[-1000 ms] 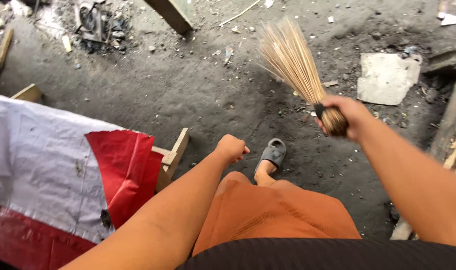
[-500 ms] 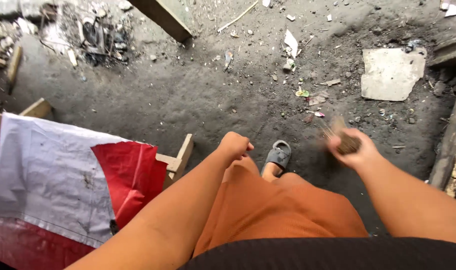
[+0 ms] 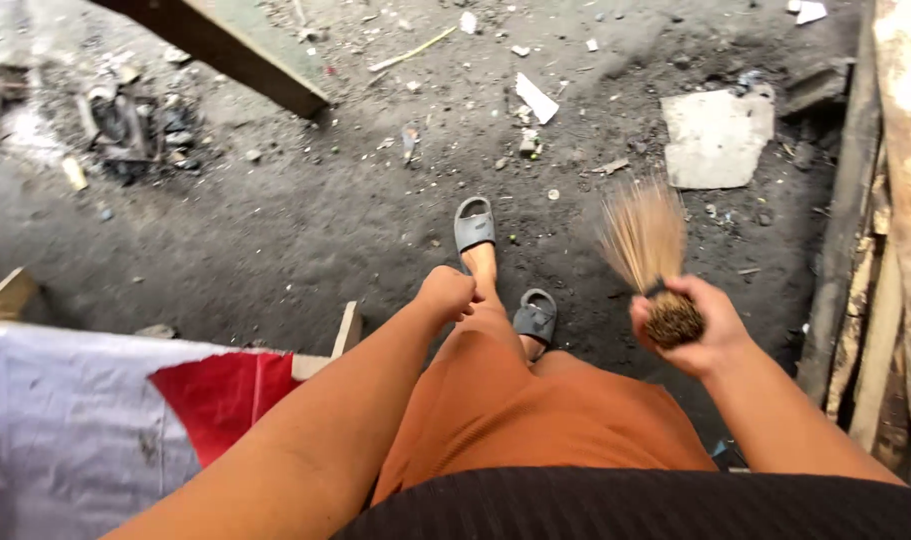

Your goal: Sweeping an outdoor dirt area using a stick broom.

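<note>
Straw hand broom (image 3: 643,240) gripped at its bound end by right hand (image 3: 687,325), fingers wrapped tight, bristles fanned toward 12 o'clock over dusty floor (image 3: 305,220). Left hand (image 3: 445,295) fisted, empty, at 9 o'clock.

1. Stick broom (image 3: 643,236): bristles fanned high toward the debris a second ago, a low blur at half a second; now raised again, spread above the right hand (image 3: 687,325), closer to the body.
2. Left foot in grey slipper (image 3: 474,224) has stepped forward; second grey slipper (image 3: 535,316) now visible behind it.
3. View shifted: white-and-red sheet (image 3: 85,420) lower left, timber planks (image 3: 900,200) entered at right.
</note>
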